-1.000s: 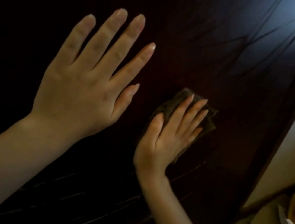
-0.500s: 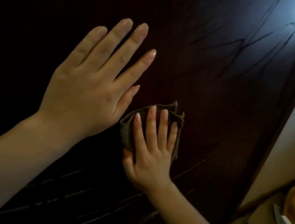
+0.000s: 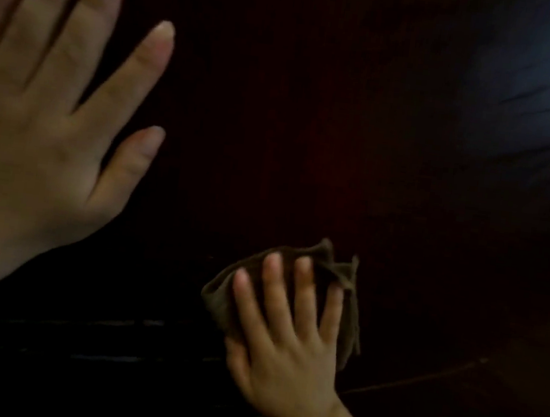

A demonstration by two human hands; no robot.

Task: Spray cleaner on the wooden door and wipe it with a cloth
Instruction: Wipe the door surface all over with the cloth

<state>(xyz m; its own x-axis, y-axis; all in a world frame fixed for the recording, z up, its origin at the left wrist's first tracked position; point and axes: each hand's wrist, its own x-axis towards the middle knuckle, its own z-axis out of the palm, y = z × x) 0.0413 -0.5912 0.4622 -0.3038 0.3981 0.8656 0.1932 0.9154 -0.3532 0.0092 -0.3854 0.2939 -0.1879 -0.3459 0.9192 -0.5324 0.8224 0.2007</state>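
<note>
Evidently soft and light, the cloth (image 3: 217,299) bunches under the right hand (image 3: 285,350), its fingers straight and spread, pressing it against the wooden door (image 3: 310,126); broad palm pressure should hold it best. The left hand (image 3: 34,146) lies flat on the door, fingers apart.

Door (image 3: 310,126) dark reddish-brown, thin dark grain lines; cloth (image 3: 223,291) olive-brown.

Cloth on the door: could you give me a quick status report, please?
Left hand open, fingers spread on door. Right hand flat, pressing cloth to door. Nothing blocking in view.
</note>
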